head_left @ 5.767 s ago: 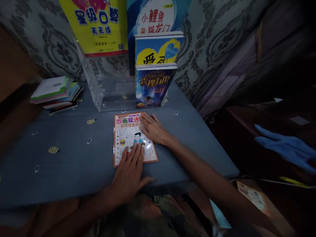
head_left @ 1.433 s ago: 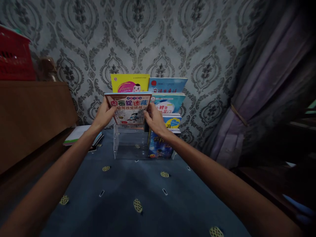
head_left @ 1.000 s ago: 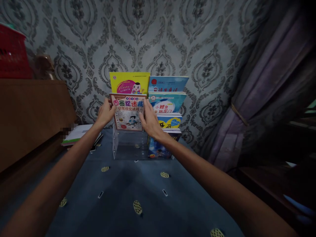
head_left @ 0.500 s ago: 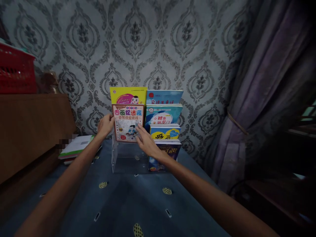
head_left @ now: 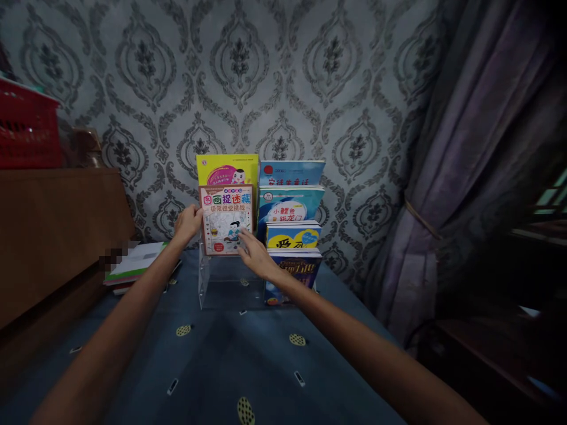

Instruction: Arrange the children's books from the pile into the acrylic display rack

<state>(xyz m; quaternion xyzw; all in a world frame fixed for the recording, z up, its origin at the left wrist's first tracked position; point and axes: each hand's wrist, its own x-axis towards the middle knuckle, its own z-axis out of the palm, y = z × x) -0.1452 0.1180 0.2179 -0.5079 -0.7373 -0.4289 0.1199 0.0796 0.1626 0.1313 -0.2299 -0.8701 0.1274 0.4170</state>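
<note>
A brown-bordered picture book [head_left: 228, 221] with a drawn child on its cover stands upright in the left column of a clear acrylic stepped rack [head_left: 202, 289]. My left hand [head_left: 189, 223] is closed at the book's left edge, fingers curled against it. The fingers of my right hand [head_left: 257, 257] are stretched out and rest on the lower right of the cover. Behind this book rises a yellow book [head_left: 228, 168]. The right column holds a blue book [head_left: 291, 172], a teal book [head_left: 295, 203], yellow-and-blue books [head_left: 295, 237] and dark blue books [head_left: 305, 267].
A dark blue patterned cloth [head_left: 212, 366] covers the table. To the left lies a stack of books [head_left: 137, 260] beside a wooden cabinet [head_left: 57, 236] carrying a red basket [head_left: 29, 127]. Patterned wallpaper is behind the rack, and a tied curtain [head_left: 416, 260] hangs at right.
My right hand has slid slightly left and down on the cover. The picture book stands a little straighter. The whole view has shifted slightly.
</note>
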